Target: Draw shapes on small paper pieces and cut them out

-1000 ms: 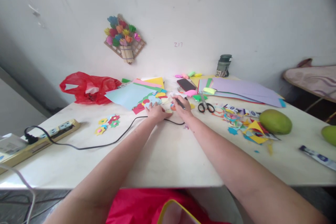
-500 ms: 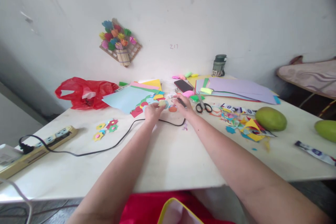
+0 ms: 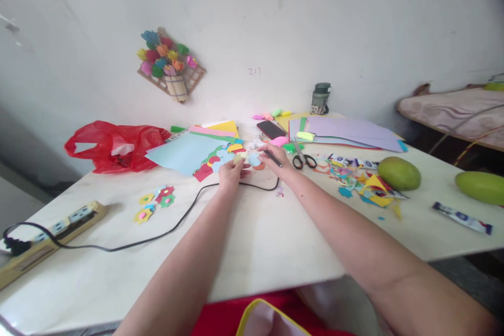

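Observation:
My left hand (image 3: 231, 174) pinches a small pale yellow paper piece (image 3: 238, 157) over the middle of the table. Close by on the right, my right hand (image 3: 276, 159) is closed round a dark pen (image 3: 272, 157), near a light blue paper circle (image 3: 254, 159). An orange piece shows partly beneath that circle. Red, green and blue cut paper (image 3: 203, 171) lies left of my hands. Black-handled scissors (image 3: 304, 160) rest just right of my right hand. Small paper flowers (image 3: 143, 215) sit further left.
A black cable (image 3: 179, 226) runs from the power strip (image 3: 59, 236) to below my hands. A red bag (image 3: 118, 149) and paper sheets (image 3: 177, 152) lie left; a phone (image 3: 271, 129), a bottle (image 3: 320, 98), purple paper (image 3: 350, 132), scraps (image 3: 374, 189) and green mangoes (image 3: 399, 173) are right.
The view has shifted slightly, so most things appear further left. The light blue circle now shows nearer my right hand. Both hands keep their closed grips.

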Tool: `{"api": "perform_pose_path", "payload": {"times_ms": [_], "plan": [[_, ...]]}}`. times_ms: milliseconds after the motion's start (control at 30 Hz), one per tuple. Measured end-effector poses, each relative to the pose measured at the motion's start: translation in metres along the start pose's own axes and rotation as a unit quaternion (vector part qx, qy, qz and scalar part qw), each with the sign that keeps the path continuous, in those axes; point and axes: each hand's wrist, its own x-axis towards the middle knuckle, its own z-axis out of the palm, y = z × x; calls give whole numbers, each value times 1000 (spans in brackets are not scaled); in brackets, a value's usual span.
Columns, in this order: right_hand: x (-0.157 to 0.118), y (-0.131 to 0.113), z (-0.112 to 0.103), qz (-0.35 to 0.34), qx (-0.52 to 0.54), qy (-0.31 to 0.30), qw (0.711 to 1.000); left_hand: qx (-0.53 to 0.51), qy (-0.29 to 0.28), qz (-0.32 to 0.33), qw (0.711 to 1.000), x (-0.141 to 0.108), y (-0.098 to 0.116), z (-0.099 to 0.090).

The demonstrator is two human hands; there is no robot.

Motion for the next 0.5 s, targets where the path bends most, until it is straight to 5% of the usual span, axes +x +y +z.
{"api": "perform_pose_path", "payload": {"times_ms": [500], "plan": [[-4, 3, 5, -23, -190, -54, 980, -54, -85, -12, 995, -5, 2, -10]]}}
